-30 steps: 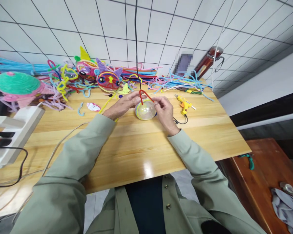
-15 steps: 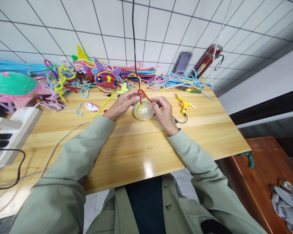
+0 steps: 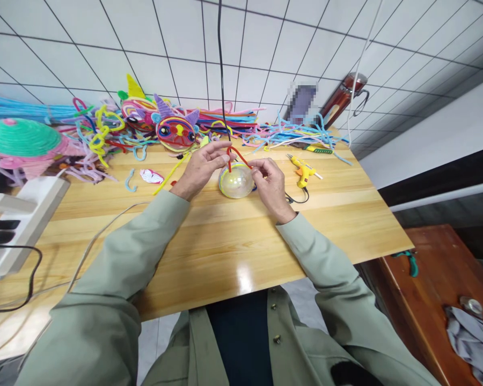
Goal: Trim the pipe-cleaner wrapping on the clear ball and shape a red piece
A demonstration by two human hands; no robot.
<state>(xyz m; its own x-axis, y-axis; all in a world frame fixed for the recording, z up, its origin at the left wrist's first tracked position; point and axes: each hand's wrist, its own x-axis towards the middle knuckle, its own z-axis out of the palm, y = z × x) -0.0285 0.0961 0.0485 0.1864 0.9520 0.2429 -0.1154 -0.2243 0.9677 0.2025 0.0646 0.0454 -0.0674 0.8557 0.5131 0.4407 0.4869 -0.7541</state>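
Note:
A red pipe cleaner (image 3: 240, 156), bent into a peak, stands over a clear round ball (image 3: 237, 182) with yellow and blue strands round its far edge. My left hand (image 3: 205, 166) pinches the pipe cleaner's left part between thumb and fingers, above the ball's left side. Its right end is in the fingertips of my right hand (image 3: 270, 185), at the ball's right edge. The ball rests on the wooden table (image 3: 225, 241).
A yellow glue gun (image 3: 304, 170) lies right of my right hand. Colourful pipe cleaners (image 3: 306, 134) and a red animal face (image 3: 176, 132) line the wall. A white power strip (image 3: 28, 220) sits at left; a black cable (image 3: 221, 69) hangs behind the ball.
The red pipe cleaner's rounded top has become a sharper bend, leaning left. My left hand's fingers have shifted up and over it. My right hand has barely moved.

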